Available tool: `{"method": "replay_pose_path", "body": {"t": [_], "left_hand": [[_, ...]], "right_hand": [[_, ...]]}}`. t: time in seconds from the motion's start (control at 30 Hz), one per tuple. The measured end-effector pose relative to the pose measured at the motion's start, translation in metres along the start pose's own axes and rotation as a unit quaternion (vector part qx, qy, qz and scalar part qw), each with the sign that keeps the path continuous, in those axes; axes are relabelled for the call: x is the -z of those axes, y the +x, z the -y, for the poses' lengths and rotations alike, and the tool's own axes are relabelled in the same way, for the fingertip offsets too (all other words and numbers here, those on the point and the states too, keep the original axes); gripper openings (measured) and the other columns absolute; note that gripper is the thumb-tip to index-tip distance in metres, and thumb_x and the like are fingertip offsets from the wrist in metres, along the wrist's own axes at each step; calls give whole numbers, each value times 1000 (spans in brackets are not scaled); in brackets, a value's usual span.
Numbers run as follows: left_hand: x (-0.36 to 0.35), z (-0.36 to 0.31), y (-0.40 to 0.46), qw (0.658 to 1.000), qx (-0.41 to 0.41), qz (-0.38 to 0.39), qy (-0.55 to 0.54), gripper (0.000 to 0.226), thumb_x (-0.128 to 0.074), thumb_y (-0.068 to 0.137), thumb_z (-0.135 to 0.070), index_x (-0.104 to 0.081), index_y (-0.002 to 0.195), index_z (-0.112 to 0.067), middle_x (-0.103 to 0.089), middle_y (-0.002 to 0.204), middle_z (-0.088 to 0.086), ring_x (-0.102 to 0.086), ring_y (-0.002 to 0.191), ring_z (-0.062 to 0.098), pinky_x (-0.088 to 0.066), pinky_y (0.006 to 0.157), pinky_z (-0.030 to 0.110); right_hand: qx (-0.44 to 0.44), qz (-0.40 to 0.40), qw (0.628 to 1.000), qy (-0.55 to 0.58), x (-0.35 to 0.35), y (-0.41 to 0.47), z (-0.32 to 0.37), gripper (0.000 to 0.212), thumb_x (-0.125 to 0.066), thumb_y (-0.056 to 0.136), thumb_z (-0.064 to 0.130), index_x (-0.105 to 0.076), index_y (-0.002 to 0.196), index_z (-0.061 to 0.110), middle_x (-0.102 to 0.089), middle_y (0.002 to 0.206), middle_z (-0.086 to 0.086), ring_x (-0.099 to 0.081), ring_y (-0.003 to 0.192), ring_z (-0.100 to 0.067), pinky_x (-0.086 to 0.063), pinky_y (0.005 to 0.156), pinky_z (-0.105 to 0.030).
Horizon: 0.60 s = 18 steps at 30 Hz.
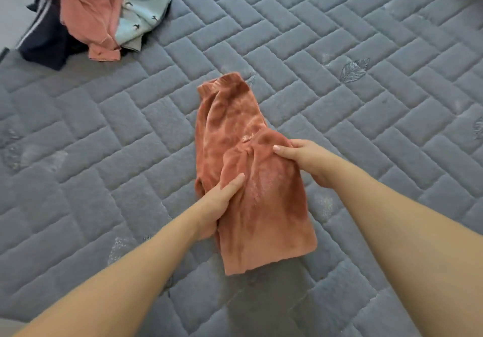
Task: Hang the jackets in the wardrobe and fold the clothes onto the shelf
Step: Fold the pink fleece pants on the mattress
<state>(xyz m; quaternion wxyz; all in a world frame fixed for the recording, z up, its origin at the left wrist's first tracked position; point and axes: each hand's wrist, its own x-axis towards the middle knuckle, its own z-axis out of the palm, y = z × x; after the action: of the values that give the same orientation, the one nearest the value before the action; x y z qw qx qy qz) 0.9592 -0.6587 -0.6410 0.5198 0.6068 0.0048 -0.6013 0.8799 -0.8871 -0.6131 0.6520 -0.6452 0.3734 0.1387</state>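
Both hands grip the rust sweater (235,133) (half folded) on the bed (366,36); the left hand (219,206) steadies an edge; the right hand (300,156) pinches the fold, probably to turn it over.

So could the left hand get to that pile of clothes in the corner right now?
Probably not yet: the left hand grips the rust garment, and the pile lies far across the mattress.

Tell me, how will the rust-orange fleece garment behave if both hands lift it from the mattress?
The rust-orange fleece garment will probably flop: it already bunches under the right hand. Its fuzzy pile suggests good grip for the left hand. The fold may well open.
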Motion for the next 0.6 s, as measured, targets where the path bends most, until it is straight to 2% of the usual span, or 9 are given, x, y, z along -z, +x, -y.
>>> {"method": "replay_pose_path", "body": {"t": [0.07,0.13,0.2,0.23,0.3,0.4,0.47,0.53,0.6], "left_hand": [[19,-28,15,994,-76,-65,-34,71,-71,77,-62,-44,140,-45,-64,130,-8,-64,115,17,-53,97,41],[34,-64,30,982,-165,-83,-32,55,-69,83,-45,-48,134,-43,-65,125,-11,-64,113,12,-54,94,36],[48,-100,49,967,-225,-116,-22,30,-63,91,-19,-56,116,-35,-71,104,-13,-68,94,3,-56,78,23],[55,-118,61,962,-235,-139,-21,27,-61,92,-10,-56,109,-30,-72,94,-10,-69,83,1,-55,69,21],[72,-147,93,964,-206,-162,-45,21,-62,91,-15,-55,110,-22,-71,94,-1,-71,77,6,-57,63,25],[93,-173,156,972,-143,-177,-64,42,-58,94,-40,-48,128,-17,-66,115,9,-69,98,22,-58,83,40],[109,-170,203,968,-125,-216,31,39,-48,100,-40,-37,134,-26,-59,127,8,-62,101,19,-53,84,34],[123,-156,247,948,-91,-240,187,53,-45,101,-41,-23,147,-25,-44,145,10,-50,124,25,-42,104,36],[134,-144,284,910,-23,-269,315,67,-43,101,-40,-7,154,-19,-25,156,14,-30,142,31,-25,117,36]], "right_hand": [[63,-29,994,83,-10,24,28,22,-65,94,21,-69,115,21,-76,102,2,-71,96,-15,-53,76,-23],[103,-66,987,108,-18,48,60,25,-60,96,14,-66,119,22,-75,100,4,-71,90,-11,-55,71,-23],[132,-90,984,82,-25,76,90,27,-56,98,13,-64,121,26,-74,100,7,-69,88,-9,-54,69,-21],[143,-97,983,64,-27,92,103,27,-55,98,14,-62,120,29,-72,100,9,-68,88,-8,-54,67,-20],[157,-127,979,11,-29,129,121,32,-54,97,19,-53,127,30,-68,105,9,-66,97,-12,-55,75,-24],[108,-218,958,-155,-35,198,115,53,-44,95,22,-32,147,26,-57,133,-4,-55,120,-29,-44,102,-44],[52,-242,926,-285,-46,242,83,62,-40,99,34,-16,155,20,-41,148,-12,-40,134,-35,-32,111,-48],[36,-243,895,-372,-61,272,39,71,-34,100,50,-5,157,19,-28,154,-11,-28,141,-33,-22,113,-50],[72,-299,849,-429,-71,292,0,72,-26,97,55,-7,157,19,-27,154,-9,-26,140,-31,-21,113,-51]]}}
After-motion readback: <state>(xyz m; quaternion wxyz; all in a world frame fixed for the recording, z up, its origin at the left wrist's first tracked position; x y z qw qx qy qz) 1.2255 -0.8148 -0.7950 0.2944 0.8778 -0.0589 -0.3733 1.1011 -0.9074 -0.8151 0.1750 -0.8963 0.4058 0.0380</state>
